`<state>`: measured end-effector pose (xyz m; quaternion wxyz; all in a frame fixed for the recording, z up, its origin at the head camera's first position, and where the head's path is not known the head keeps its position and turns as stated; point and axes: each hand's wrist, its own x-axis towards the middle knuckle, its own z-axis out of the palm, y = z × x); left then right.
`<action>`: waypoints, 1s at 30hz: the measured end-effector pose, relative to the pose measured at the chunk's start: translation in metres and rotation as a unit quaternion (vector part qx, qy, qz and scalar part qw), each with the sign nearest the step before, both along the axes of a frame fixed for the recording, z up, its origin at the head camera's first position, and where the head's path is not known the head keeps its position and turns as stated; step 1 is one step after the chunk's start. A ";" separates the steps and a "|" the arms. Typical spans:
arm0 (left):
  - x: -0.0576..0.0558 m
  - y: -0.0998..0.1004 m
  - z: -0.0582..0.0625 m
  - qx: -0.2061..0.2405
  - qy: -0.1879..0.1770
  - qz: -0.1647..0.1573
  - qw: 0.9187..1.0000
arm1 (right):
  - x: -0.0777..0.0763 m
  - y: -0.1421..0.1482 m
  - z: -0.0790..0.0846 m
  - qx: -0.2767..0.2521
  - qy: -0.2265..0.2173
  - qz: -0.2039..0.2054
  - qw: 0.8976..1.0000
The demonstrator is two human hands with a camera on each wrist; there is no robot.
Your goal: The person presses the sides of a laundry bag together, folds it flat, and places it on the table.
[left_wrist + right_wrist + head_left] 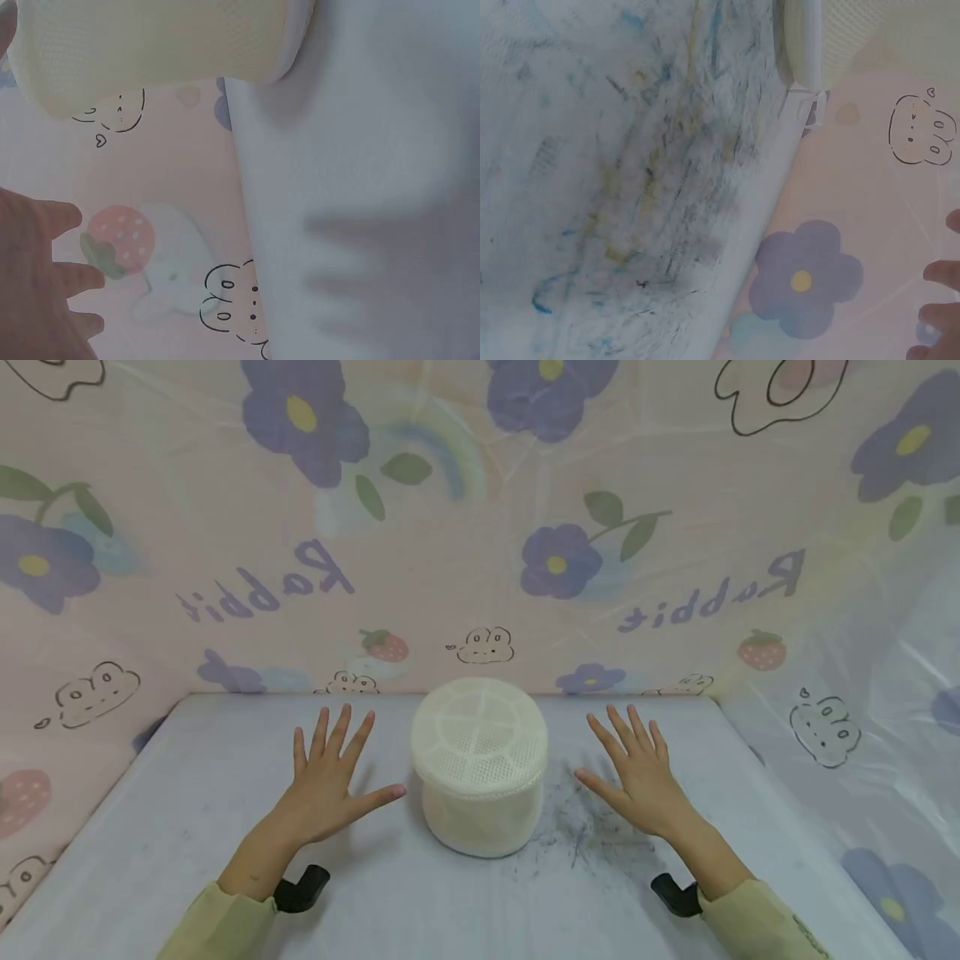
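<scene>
Cream round mesh container (480, 752), upright on white bench (480, 910), midway between left and right edges. Left hand (322, 793) near its left side, fingers spread, thumb pointing toward it, holding nothing. Right hand (641, 777) near its right side, likewise spread, holding nothing. Dark smudges (577, 839) on bench between container and right edge. Flower-and-rabbit-print sheet (457, 560) rises beyond far edge.

Dim light casts soft shadows (360, 226) across the table (390, 910).

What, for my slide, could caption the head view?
Spread left hand and right hand flank a cream cylindrical mesh bag.
</scene>
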<state>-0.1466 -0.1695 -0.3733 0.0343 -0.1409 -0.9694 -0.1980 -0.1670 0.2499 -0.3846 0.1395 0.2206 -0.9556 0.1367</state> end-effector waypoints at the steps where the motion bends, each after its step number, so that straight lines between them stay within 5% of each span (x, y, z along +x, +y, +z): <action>1: 0.000 0.000 0.001 0.004 0.000 -0.002 1.000 | 0.000 0.000 0.000 -0.006 0.004 0.002 1.000; 10: -0.002 0.003 0.000 0.028 0.058 0.005 0.998 | 0.000 -0.006 0.003 -0.100 0.018 0.018 0.995; 16: -0.001 0.010 -0.001 0.100 0.103 0.021 0.989 | 0.007 -0.015 0.009 -0.189 -0.017 0.002 0.982; 22: 0.003 0.020 0.007 0.198 0.032 0.057 0.978 | 0.009 -0.026 0.021 -0.281 -0.083 0.004 0.956; 30: 0.005 0.032 0.025 0.302 -0.082 0.086 0.946 | 0.006 -0.038 0.038 -0.386 -0.211 0.007 0.898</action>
